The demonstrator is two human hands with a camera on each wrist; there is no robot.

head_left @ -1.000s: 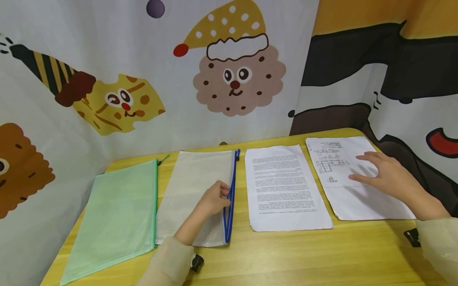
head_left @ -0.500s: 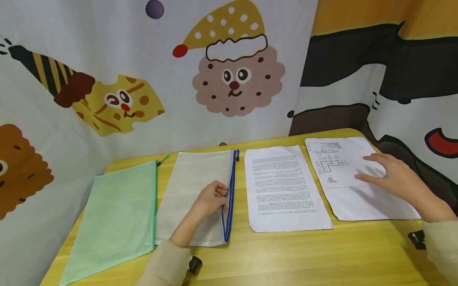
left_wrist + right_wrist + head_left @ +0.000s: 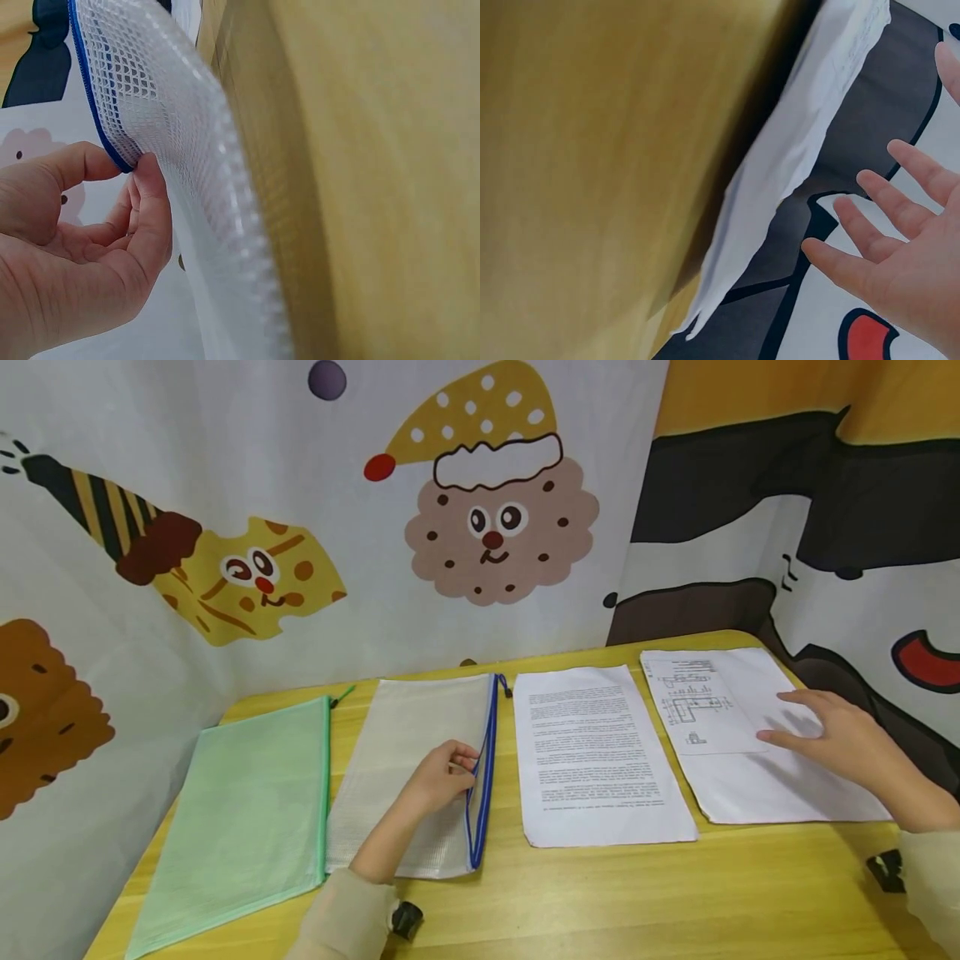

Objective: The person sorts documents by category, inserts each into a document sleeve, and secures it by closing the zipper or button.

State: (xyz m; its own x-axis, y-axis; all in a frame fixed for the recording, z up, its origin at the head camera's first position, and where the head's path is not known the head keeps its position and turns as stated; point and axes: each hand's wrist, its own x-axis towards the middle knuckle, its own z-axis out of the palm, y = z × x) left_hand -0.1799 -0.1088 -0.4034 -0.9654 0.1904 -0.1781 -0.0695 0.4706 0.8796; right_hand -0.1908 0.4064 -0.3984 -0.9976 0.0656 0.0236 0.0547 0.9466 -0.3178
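Observation:
A white mesh zipper pouch (image 3: pixel 423 714) with a blue zipper edge (image 3: pixel 489 768) lies on the table. My left hand (image 3: pixel 438 781) pinches the upper lip of its opening between thumb and fingers. The left wrist view shows the mesh (image 3: pixel 135 75) lifted at that pinch, the mouth of the pouch gaping. Over the right-hand stack of papers (image 3: pixel 772 789), printed with a drawing, hovers my right hand (image 3: pixel 843 735), fingers spread. In the right wrist view the hand (image 3: pixel 907 247) holds nothing and stands apart from the paper edges (image 3: pixel 772 172).
A green mesh zipper pouch (image 3: pixel 243 814) lies flat at the left. Between the white pouch and the right stack lies a printed text sheet (image 3: pixel 592 756). A cartoon curtain (image 3: pixel 360 627) hangs behind the yellow wooden table (image 3: pixel 600 902).
My right hand has drifted to the right above the papers. The left hand has shifted slightly left, drawing the pouch's lip away from its blue zipper edge.

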